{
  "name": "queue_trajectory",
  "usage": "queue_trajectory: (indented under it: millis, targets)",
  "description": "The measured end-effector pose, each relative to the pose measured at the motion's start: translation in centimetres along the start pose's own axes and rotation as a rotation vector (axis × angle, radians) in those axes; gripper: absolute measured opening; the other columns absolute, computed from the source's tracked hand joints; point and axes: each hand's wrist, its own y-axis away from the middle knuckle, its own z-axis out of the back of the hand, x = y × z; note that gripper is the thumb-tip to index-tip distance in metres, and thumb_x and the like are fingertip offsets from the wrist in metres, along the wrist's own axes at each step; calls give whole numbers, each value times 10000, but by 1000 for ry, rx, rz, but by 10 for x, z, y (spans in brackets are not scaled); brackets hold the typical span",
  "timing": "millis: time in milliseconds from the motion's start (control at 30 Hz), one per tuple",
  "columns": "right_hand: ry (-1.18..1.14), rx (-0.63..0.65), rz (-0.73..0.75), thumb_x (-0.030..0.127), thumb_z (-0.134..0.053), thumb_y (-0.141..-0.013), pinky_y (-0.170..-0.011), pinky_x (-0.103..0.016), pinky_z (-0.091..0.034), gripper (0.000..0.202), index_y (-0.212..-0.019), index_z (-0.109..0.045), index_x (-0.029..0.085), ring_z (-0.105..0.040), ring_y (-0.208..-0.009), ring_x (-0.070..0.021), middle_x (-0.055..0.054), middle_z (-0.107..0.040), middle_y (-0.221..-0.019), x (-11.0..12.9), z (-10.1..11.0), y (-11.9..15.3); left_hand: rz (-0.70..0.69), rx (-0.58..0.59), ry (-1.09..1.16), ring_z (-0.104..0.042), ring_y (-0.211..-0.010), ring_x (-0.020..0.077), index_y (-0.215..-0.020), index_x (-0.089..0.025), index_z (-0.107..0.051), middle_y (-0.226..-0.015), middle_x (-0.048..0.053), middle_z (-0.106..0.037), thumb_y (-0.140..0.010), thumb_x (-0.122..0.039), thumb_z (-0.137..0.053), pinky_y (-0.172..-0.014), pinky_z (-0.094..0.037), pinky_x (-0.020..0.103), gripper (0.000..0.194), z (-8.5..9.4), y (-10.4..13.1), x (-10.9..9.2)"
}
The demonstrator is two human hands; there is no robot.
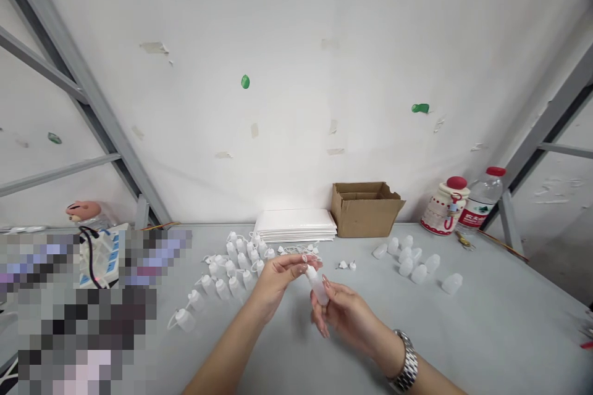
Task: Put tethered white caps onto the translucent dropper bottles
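Observation:
A small translucent plastic squeeze bottle (pixel 319 287) is tilted between my two hands above the grey table. My right hand (pixel 345 307), with a metal watch on the wrist, is closed around the bottle's body. At the bottle's top, the fingers of my left hand (pixel 278 278) pinch the white cap (pixel 309 266); whether it is fully seated I cannot tell. Left of my hands stand several capped bottles (pixel 221 289) with loop straps. To the right lie several bottles (pixel 419 274) without visible caps. Loose white caps (pixel 343 265) lie just beyond my hands, some partly hidden by my left hand.
A stack of white flat packs (pixel 296 225) and an open cardboard box (pixel 368 216) stand against the wall. At the back right are a decorated jar (pixel 440 210) and a red-capped water bottle (pixel 479 203). A power strip (pixel 104 259) sits at the left, beside a blurred-out area.

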Motion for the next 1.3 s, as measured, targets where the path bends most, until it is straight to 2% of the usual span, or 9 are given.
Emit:
queue_trajectory:
  millis: [100, 200, 467, 733, 933, 1033, 1133, 1233, 1300]
  targets:
    - [-111, 26, -12, 465, -554, -789, -557, -277, -345, 353, -700, -620, 130, -437, -421, -101, -5, -543, -481, -1, 2, 1, -10, -109, 46, -630, -796, 197, -672, -173, -706, -721, 38, -720, -624, -301, -741, -829, -439, 325, 141, 2, -2, 3]
    - [-186, 9, 10, 437, -582, -782, -591, -281, -338, 321, -697, -617, 129, -404, -417, -87, 12, -523, -466, 0, 6, -1, -10, -164, -17, -617, -762, 167, -689, -169, -702, -700, 21, -703, -626, -299, -742, -817, -435, 307, 149, 5, -5, 4]
    - [-198, 29, 22, 417, -543, -816, -595, -281, -325, 333, -701, -626, 115, -424, -433, -94, -1, -537, -468, 0, 7, -2, -25, -70, -27, -589, -797, 159, -752, -173, -675, -765, 17, -667, -660, -354, -713, -820, -422, 307, 206, 1, -4, 7]
    - [-157, 33, 25, 417, -543, -815, -573, -282, -326, 344, -690, -629, 108, -437, -420, -93, -10, -552, -493, -2, 6, -2, -42, -121, -16, -563, -797, 145, -672, -165, -662, -737, 10, -647, -638, -297, -730, -815, -409, 284, 152, -1, 0, 3]
    - [-246, -24, 60, 387, -569, -814, -590, -263, -346, 289, -765, -656, 115, -412, -441, -81, 9, -549, -491, 0, 9, -3, -72, -132, -68, -590, -801, 159, -737, -159, -641, -772, 29, -655, -693, -323, -674, -820, -436, 312, 174, -2, -1, 4]
    - [-352, -101, 109, 356, -628, -779, -611, -255, -374, 207, -784, -661, 152, -463, -502, -85, -1, -612, -606, 3, 15, -6, -183, -177, -296, -608, -817, 182, -818, -167, -619, -833, 53, -663, -776, -353, -564, -803, -460, 347, 199, -4, -1, 10]
    - [-375, -174, 139, 318, -674, -746, -672, -262, -404, 149, -767, -659, 171, -534, -612, -107, -28, -668, -748, 7, 21, -7, -449, -190, -820, -590, -873, 207, -903, -194, -617, -894, 63, -661, -800, -287, -520, -818, -446, 386, 170, -5, 1, 24]
    - [-310, -189, 160, 321, -675, -740, -723, -287, -421, 140, -750, -653, 183, -565, -672, -130, -46, -687, -828, 10, 24, -7, -682, -45, -1212, -583, -830, 205, -920, -206, -615, -865, 58, -660, -803, -185, -477, -780, -448, 390, 182, -8, 4, 40]
    - [-224, -190, 178, 351, -659, -746, -702, -300, -428, 164, -745, -645, 187, -562, -644, -137, -50, -688, -835, 11, 24, -7, -702, -24, -1270, -587, -793, 186, -923, -203, -607, -851, 54, -656, -799, -138, -456, -726, -467, 345, 206, -9, 4, 49]
